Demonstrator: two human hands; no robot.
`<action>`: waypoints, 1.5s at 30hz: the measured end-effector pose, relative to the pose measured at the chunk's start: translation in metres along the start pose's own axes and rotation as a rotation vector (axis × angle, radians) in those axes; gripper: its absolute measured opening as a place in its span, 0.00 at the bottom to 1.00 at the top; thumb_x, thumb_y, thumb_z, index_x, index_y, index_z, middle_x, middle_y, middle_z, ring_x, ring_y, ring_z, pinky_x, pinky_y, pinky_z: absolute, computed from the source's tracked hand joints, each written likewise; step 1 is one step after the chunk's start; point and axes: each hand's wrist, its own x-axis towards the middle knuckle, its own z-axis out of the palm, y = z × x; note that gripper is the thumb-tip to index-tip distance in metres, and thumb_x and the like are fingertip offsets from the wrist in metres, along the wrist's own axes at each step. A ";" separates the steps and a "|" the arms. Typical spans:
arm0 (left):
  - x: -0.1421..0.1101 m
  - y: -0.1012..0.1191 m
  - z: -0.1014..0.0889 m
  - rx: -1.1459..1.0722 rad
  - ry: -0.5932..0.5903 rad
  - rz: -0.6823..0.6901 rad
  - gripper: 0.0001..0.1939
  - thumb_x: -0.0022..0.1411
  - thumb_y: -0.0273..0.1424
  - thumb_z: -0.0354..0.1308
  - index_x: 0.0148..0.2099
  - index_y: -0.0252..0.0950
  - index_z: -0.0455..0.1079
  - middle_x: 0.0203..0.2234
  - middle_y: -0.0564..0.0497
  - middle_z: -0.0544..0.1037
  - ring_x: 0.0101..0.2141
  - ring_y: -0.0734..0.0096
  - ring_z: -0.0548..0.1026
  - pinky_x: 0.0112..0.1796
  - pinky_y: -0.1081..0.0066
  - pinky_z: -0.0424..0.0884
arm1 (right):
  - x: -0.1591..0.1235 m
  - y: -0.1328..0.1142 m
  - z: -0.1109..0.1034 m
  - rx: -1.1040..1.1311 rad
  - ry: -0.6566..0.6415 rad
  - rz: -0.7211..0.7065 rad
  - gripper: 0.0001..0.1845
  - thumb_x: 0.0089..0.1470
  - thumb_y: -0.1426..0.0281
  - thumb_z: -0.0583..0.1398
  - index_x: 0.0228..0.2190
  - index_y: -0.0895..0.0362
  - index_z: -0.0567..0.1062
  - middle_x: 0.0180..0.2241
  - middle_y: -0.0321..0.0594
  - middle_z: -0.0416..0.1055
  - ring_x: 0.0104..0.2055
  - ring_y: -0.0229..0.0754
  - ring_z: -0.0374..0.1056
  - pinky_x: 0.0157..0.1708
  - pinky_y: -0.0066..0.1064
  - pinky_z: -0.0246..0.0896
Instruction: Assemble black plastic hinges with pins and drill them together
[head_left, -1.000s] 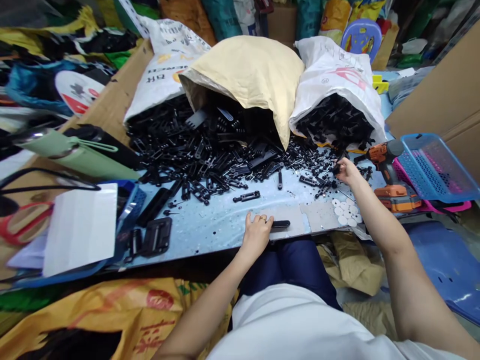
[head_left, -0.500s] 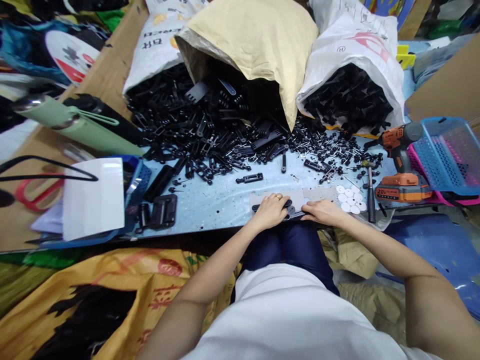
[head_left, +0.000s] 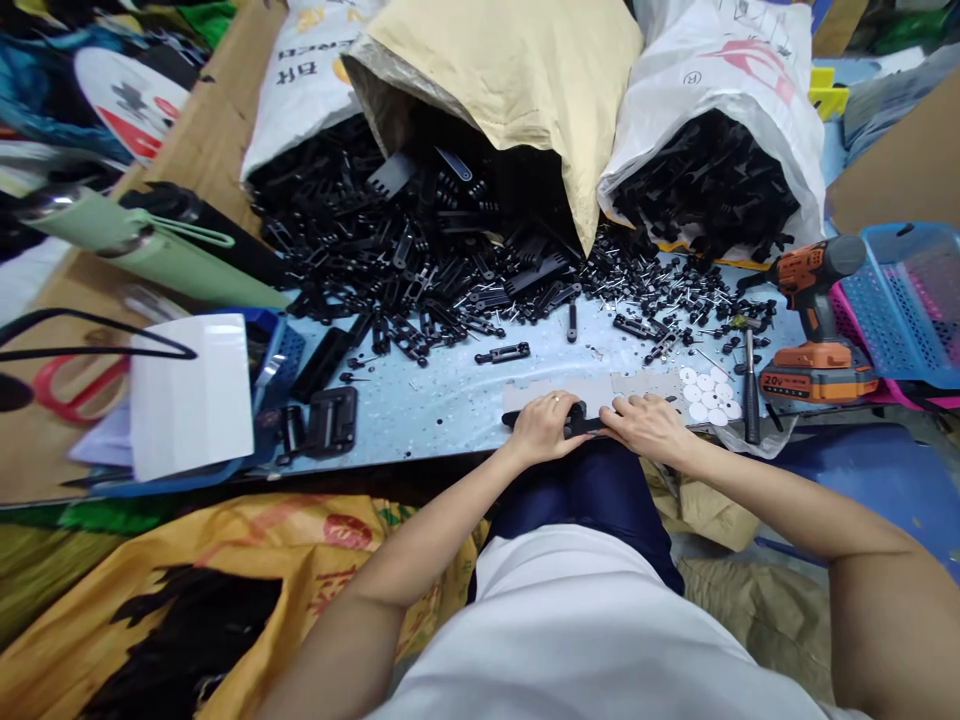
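Observation:
My left hand is closed around a black plastic part at the table's near edge. Close on its right, my right hand has its fingers closed on the right end of the same part. Both lie over a grey board, and the fingers hide much of the part. Beyond them on the blue tabletop lies a single black linkage piece. White round discs are grouped just right of my right hand, with a hammer beside them.
Black plastic parts spill from large sacks along the back. A cordless drill and a blue basket stand right. At left are a green bottle, red scissors and a yellow sack below.
My right hand has come from the small parts near the drill to beside my left hand, and both now grip the black part. The view has tilted down.

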 end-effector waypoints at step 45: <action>0.187 -0.005 0.008 0.221 -0.110 -0.300 0.16 0.58 0.16 0.42 0.41 0.24 0.70 0.38 0.34 0.74 0.41 0.57 0.74 0.40 0.64 0.69 | 0.017 0.146 0.046 0.315 0.352 0.861 0.14 0.56 0.71 0.49 0.40 0.61 0.71 0.41 0.54 0.69 0.44 0.52 0.63 0.37 0.38 0.59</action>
